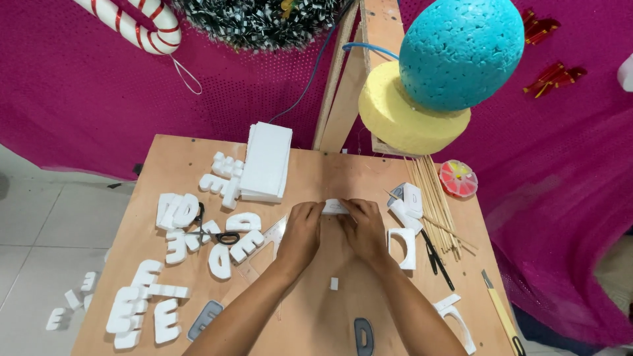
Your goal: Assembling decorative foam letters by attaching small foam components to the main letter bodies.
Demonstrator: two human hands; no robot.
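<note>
Both forearms reached up the middle of the wooden table [330,178], with the hands side by side and knuckles up. The left hand [300,232] and the right hand [362,227] each pinched one end of a small white foam piece [335,207], which lay between them just past the fingertips, flat on the table top. The fingers of both hands curled down onto it, thumbs tucked underneath and out of sight.

Just left of the left hand lay a clear triangular ruler [277,231], its edge touching the wrist area. Farther left, white foam letters [178,231] were scattered over the table, with black-handled scissors [214,234] resting among them. A stack of white foam sheets [267,161] sat beyond the hands, toward the far edge. To the right of the right hand stood foam offcuts [403,247], a bundle of bamboo skewers [435,204], a second black pair of scissors [437,260] and a round pin box [458,178]. A yellow-handled craft knife [501,313] lay near the right edge. A small foam scrap [333,283] sat between the forearms. Above the table, a blue foam ball [461,53] rested on a yellow foam disc [409,115]. Nothing blocked the hands.
</note>
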